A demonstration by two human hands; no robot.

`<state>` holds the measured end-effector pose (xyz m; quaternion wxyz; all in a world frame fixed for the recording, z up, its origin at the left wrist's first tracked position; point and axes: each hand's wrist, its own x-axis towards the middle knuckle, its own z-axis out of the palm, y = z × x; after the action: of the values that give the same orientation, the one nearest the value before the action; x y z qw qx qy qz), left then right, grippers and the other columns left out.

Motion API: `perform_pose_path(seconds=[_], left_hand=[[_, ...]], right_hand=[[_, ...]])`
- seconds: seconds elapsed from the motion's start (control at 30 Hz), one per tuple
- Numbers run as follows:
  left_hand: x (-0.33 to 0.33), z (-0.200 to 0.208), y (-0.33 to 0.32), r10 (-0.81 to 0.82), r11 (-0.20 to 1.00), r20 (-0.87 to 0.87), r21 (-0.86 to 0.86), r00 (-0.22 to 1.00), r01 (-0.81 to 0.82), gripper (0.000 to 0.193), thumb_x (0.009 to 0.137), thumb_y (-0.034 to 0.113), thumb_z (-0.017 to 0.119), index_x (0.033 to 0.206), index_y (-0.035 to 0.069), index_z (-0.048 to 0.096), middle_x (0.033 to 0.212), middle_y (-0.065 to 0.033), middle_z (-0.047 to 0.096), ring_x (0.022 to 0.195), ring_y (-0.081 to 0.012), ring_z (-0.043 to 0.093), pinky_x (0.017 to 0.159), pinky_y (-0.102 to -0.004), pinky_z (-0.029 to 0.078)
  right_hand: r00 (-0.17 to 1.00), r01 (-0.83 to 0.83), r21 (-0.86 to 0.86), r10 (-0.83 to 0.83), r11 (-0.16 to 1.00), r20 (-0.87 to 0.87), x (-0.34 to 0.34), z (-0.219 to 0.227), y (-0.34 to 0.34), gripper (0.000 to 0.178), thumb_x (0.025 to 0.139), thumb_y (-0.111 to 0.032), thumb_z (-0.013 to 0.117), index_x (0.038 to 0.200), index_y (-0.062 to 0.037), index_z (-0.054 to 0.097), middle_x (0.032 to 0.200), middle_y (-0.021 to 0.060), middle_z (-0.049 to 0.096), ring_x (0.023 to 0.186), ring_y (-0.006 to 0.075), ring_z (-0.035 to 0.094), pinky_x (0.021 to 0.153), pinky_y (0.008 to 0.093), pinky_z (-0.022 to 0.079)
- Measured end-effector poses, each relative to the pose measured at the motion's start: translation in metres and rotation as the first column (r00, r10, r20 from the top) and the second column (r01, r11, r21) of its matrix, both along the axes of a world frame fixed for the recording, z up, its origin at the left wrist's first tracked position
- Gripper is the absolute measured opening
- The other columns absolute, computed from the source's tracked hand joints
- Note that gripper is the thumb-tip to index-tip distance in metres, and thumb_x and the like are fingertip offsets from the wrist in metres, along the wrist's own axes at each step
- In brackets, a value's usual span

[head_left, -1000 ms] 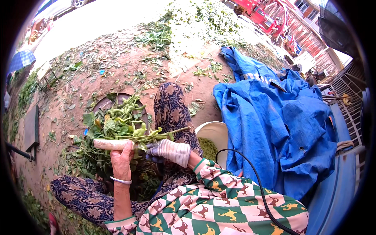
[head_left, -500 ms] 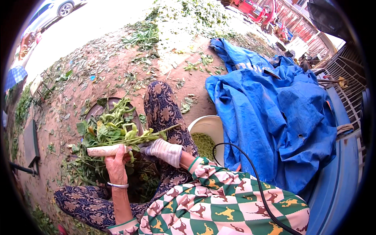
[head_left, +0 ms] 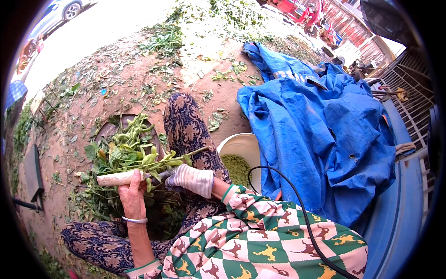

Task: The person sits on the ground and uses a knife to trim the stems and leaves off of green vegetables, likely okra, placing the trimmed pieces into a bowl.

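Note:
My left hand [head_left: 133, 197], bare with a white band at the wrist, is closed around a pale wrapped handle [head_left: 114, 179] that points left. Close against it on the right is my right hand [head_left: 190, 179], in a whitish knit glove with dark grey fingers. Those gloved fingers are curled together; what they grip is hidden. Just above both hands lies a leafy green bean stalk [head_left: 193, 151], its bare stem end reaching right over my knee. Plump green bean pods [head_left: 132, 132] hang among the leaves beyond. One pod dangles beside my left fingertips.
A brown round pan [head_left: 106, 132] lies under the plants. By my right knee stands a white bucket [head_left: 248, 145] holding small light-green beans [head_left: 236, 168]. A crumpled blue tarp [head_left: 311, 139] fills the right side. A black cable [head_left: 297, 193] crosses my sleeve. Leaf litter covers the ground.
The whole view has shifted slightly, so things sit a little further left. Both hands keep nearly the same pose, with the handle still in my left hand.

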<state>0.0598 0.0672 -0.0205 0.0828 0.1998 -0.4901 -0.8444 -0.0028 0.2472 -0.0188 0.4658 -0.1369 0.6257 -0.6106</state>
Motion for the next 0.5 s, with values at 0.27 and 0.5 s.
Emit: perform_pose_path(seconds=[0.27, 0.5], left_hand=[[-0.002, 0.003, 0.007, -0.040, 0.998, 0.017, 0.039, 0.999, 0.040, 0.023, 0.085, 0.020, 0.063, 0.098, 0.003, 0.055, 0.088, -0.0079, 0.063, 0.078, -0.0176, 0.062, 0.068, -0.0293, 0.049], [-0.006, 0.005, 0.010, -0.050, 0.999, -0.022, 0.012, 0.999, 0.050, 0.021, 0.086, 0.019, 0.061, 0.099, 0.002, 0.057, 0.091, -0.0078, 0.063, 0.083, -0.0168, 0.061, 0.074, -0.0306, 0.047]], right_hand=[[0.999, -0.005, 0.050, 0.003, 0.999, 0.039, 0.007, 0.024, -0.005, 0.026, 0.089, -0.031, 0.052, 0.091, -0.0074, 0.063, 0.064, -0.0044, 0.052, 0.052, 0.0040, 0.045, 0.044, 0.0184, 0.036], [0.988, 0.132, 0.007, -0.132, 0.991, 0.076, 0.006, 0.016, -0.020, 0.018, 0.085, -0.027, 0.057, 0.083, -0.0106, 0.063, 0.061, -0.0044, 0.050, 0.050, 0.0056, 0.044, 0.043, 0.0198, 0.035]])
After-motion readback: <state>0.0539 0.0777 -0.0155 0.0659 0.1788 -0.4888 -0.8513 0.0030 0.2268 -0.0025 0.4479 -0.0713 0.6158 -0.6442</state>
